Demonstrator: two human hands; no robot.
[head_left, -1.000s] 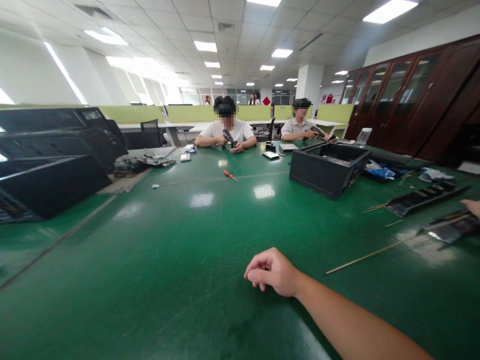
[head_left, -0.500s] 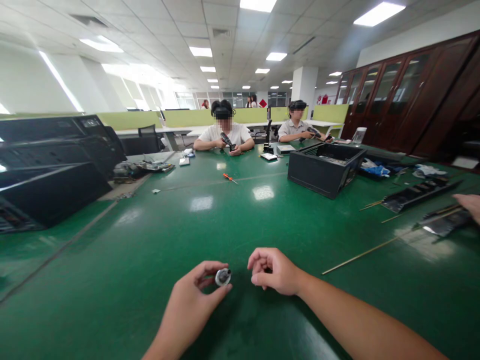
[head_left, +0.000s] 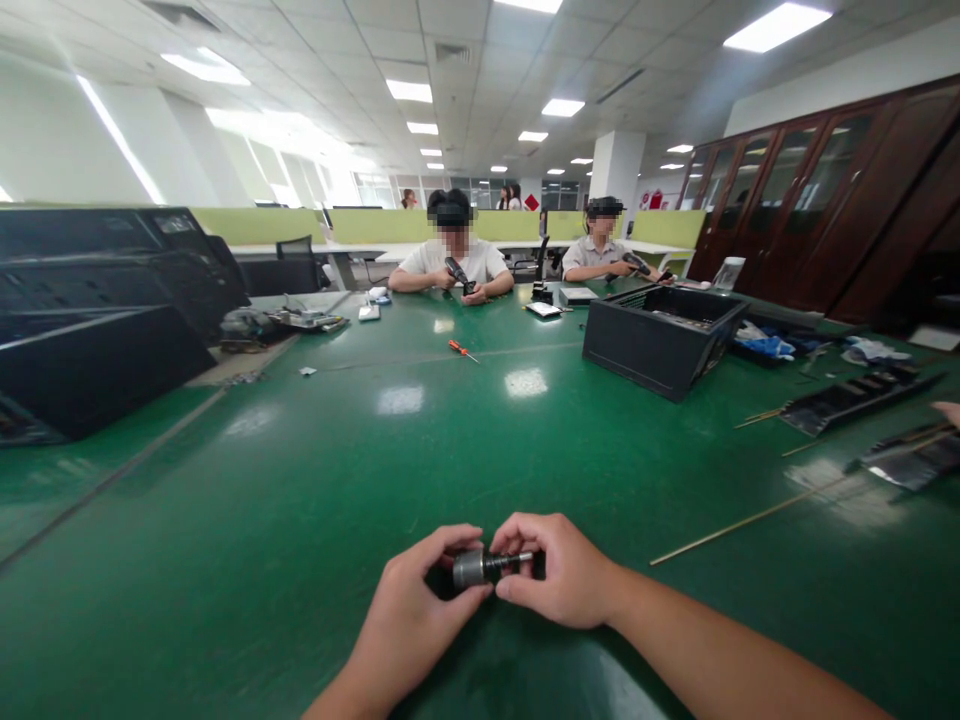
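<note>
Near the front edge of the table, my left hand [head_left: 420, 600] grips a small cylindrical metal part [head_left: 469, 569] between thumb and fingers. The part lies sideways, its grey barrel in my left hand and its black ribbed shaft with a silver tip pointing right. My right hand [head_left: 551, 570] is curled around the shaft end, thumb below it and fingers above and behind it. How firmly those fingers press on the shaft is hard to see.
Ahead on the green table [head_left: 360, 450] lies an orange screwdriver [head_left: 463, 350]. A black computer case [head_left: 652, 345] stands right of it, larger dark cases [head_left: 97, 350] on the left. Thin rods [head_left: 750, 522] lie at right. Two people [head_left: 450, 262] sit opposite with power tools.
My left hand has turned the metal part from end-on to sideways and moved slightly right. My right hand has come up to its shaft; the hands are now close together.
</note>
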